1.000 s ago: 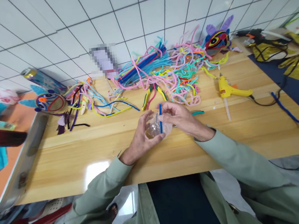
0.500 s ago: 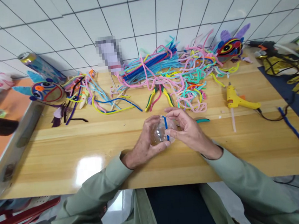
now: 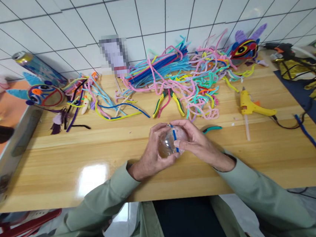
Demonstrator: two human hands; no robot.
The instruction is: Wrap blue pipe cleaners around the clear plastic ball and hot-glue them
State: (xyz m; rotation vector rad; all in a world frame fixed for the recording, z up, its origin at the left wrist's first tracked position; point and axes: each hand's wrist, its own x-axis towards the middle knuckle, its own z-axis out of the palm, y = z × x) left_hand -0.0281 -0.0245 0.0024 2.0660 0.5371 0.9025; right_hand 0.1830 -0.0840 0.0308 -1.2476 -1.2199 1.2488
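Observation:
Between my hands, above the near middle of the table, is a clear plastic ball (image 3: 166, 143) with a blue pipe cleaner (image 3: 174, 134) running round its middle. My left hand (image 3: 151, 152) is curled around the ball's left side, thumb underneath. On the right side, my right hand (image 3: 197, 140) grips the ball, its thumb pressed on the blue strip and its fingers over the top. Just beyond the ball lie yellow-and-green handled pliers (image 3: 177, 103), spread apart. A teal-handled tool (image 3: 212, 129) is partly hidden behind my right hand.
A heap of colourful pipe cleaners (image 3: 159, 71) lies along the wall. Decorated faces stand at left (image 3: 45, 95) and right (image 3: 243, 50). A yellow glue gun (image 3: 247, 104) with its cord is on the right, a can (image 3: 40, 68) at back left, and a phone (image 3: 115, 57) leans on the wall.
My right hand's fingers have lowered from a raised pose onto the ball's top, and its thumb has slid slightly down along the blue strip. My left hand still holds the ball.

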